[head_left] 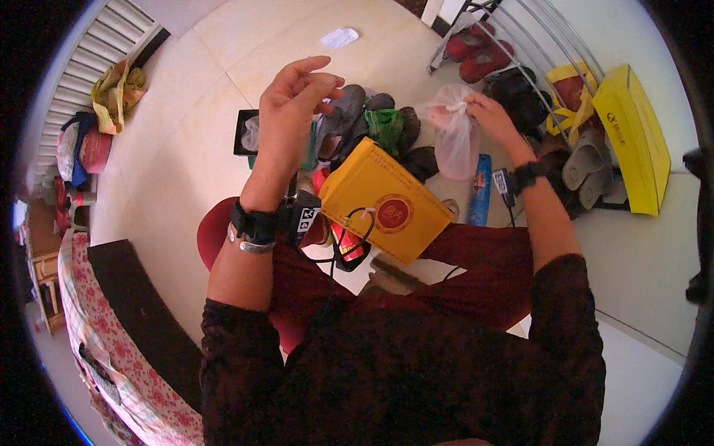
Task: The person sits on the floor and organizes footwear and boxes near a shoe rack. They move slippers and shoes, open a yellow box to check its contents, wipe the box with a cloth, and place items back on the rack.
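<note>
My right hand [494, 123] pinches the gathered neck of a clear plastic bag [455, 152], which hangs down over the floor to the right of several shoes. What the bag holds is hard to make out. My left hand [294, 100] is lifted, its fingers apart and nothing in them. Below and between my hands, a yellow-orange box [349, 189] with a round red emblem sits tilted close to my knees. Dark grey shoes [346, 111] and a crumpled green bag [384, 128] lie just beyond the box.
A blue cylindrical can or pack [480, 197] stands by my right wrist. Shoes and a yellow box [632, 141] are at the metal rack [543, 44] on the right. White paper [340, 38] lies far ahead. A flowered cloth [111, 342] covers something low at left.
</note>
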The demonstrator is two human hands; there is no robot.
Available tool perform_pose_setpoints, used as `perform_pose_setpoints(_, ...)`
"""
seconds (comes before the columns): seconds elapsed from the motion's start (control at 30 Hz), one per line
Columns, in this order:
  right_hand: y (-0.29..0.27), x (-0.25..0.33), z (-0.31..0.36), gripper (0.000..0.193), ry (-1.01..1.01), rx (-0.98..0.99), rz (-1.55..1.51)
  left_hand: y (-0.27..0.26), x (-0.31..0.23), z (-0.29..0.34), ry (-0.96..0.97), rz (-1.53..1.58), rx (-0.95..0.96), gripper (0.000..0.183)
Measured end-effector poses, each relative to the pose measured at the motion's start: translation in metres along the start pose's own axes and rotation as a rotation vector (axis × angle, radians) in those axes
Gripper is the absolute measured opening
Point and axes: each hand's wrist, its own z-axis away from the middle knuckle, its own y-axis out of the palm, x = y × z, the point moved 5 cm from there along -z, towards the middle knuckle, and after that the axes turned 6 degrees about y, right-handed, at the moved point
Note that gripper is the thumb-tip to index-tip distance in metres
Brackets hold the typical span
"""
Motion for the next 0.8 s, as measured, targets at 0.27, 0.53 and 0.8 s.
perform_pose_setpoints(0.27, 0.007, -0.014, -0.121, 0.023, -0.098, -0.217, 0.269, -0.024, 0.012, -0.006, -0.062, -0.08, -0.097, 0.034)
perform_pose_setpoints(0.53, 0.069, -0.067, -0.125, 0.03, -0.066, -0.261, 0.418, -0.021, 0.018, -0.008, -0.077, -0.075, -0.095, 0.034)
perform_pose_setpoints(0.8, 0.207, -0.065, -0.002, 0.043, 0.367, 0.571, -0.299, -0.007, 0.02, -0.007, -0.085, -0.102, -0.038, 0.036)
